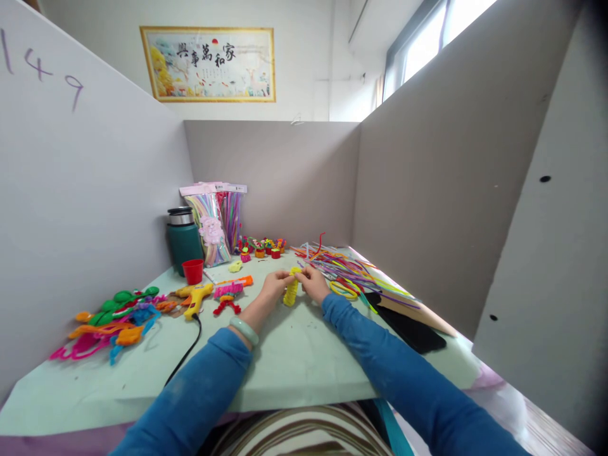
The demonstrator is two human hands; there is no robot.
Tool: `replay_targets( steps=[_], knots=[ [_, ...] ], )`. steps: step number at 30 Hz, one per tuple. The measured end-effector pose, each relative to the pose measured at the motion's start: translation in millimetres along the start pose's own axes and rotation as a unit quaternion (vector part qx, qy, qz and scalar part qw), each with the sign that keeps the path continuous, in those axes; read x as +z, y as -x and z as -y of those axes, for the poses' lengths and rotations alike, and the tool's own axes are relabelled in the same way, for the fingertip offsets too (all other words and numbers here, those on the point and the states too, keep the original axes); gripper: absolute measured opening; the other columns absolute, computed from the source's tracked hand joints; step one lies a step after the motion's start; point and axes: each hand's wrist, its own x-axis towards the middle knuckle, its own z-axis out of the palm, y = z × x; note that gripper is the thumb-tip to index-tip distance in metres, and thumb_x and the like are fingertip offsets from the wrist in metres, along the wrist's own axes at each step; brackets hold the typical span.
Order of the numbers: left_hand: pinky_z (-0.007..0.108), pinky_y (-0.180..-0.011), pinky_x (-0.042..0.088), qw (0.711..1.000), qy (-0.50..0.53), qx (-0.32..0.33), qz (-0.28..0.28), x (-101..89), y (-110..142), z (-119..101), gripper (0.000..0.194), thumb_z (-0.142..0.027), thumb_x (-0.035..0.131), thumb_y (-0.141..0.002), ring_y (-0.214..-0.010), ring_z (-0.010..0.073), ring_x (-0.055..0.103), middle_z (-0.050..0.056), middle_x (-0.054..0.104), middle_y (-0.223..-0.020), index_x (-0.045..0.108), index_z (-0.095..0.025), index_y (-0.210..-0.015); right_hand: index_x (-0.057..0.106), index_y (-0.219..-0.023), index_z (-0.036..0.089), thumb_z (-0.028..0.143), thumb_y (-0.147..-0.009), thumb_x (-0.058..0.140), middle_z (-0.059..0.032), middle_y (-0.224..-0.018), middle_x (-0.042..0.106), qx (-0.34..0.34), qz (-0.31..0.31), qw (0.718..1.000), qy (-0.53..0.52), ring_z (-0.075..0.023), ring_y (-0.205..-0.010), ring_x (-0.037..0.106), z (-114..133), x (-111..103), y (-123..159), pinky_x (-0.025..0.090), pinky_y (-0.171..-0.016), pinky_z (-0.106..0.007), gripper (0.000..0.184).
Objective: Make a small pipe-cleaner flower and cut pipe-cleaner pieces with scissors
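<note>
Between both hands, above the middle of the table, is a yellow pipe-cleaner piece (291, 295), wound into a short thick strip that hangs down. My left hand (277, 284), with a pale bangle at the wrist, pinches its upper left side. On the upper right, the fingers of my right hand (312, 283) are closed on the same piece. Just left of my left hand lies a pink and red pipe-cleaner figure (228, 296). Yellow-handled scissors (345, 289) rest to the right of my right hand.
A yellow glue gun (194, 297) with a black cord lies left, near colourful pipe-cleaner shapes (118, 320). Behind stand a green bottle (183, 240), a red cup (192, 272) and bagged pipe cleaners (209, 228). Loose pipe cleaners (351, 266) and a black flat object (408, 326) lie right. Partitions enclose the table.
</note>
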Motion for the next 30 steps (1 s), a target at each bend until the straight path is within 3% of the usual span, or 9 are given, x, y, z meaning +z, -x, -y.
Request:
replay_targets(
  steps=[7, 16, 23, 30],
  knots=[
    [0.026, -0.057, 0.044, 1.000, 0.004, -0.003, -0.005, -0.2, 4.6, -4.6, 0.035, -0.040, 0.079, -0.053, -0.065, 0.0167, 0.058, 0.009, 0.066, -0.075, 0.067, -0.013, -0.071, 0.053, -0.071, 0.017, 0.035, -0.079, 0.051, 0.0049, -0.046, 0.048, 0.043, 0.032, 0.998, -0.037, -0.0092, -0.039, 0.043, 2.8, -0.7, 0.1, 0.033, -0.041, -0.021, 0.020],
    [0.025, -0.056, 0.043, 1.000, 0.002, -0.003, 0.023, 1.0, 7.8, -6.8, 0.029, -0.036, 0.077, -0.054, -0.062, 0.0154, 0.057, 0.006, 0.062, -0.069, 0.063, -0.014, -0.067, 0.048, -0.067, 0.018, 0.041, -0.080, 0.045, 0.0054, -0.049, 0.048, 0.068, 0.012, 0.995, -0.077, -0.0069, -0.036, 0.038, 6.0, -1.2, -0.3, 0.030, -0.037, -0.020, 0.027],
    [0.025, -0.055, 0.042, 1.000, 0.011, -0.015, 0.004, 1.3, 8.0, -7.2, 0.029, -0.035, 0.078, -0.054, -0.061, 0.0150, 0.057, 0.005, 0.062, -0.069, 0.065, -0.014, -0.069, 0.055, -0.079, 0.018, 0.037, -0.075, 0.053, 0.0023, -0.065, 0.056, -0.045, -0.021, 0.998, 0.035, -0.0100, -0.050, 0.047, 5.7, -3.0, 0.9, 0.039, -0.051, -0.023, 0.020],
    [0.024, -0.053, 0.041, 1.000, 0.005, -0.010, 0.010, 1.7, 6.9, -5.0, 0.031, -0.034, 0.079, -0.053, -0.062, 0.0152, 0.057, 0.006, 0.064, -0.071, 0.066, -0.014, -0.074, 0.054, -0.072, 0.019, 0.032, -0.077, 0.049, 0.0033, -0.056, 0.050, -0.046, -0.016, 0.996, 0.078, -0.0123, -0.054, 0.046, 2.8, -5.3, 1.1, 0.035, -0.054, -0.023, 0.015]
  ],
)
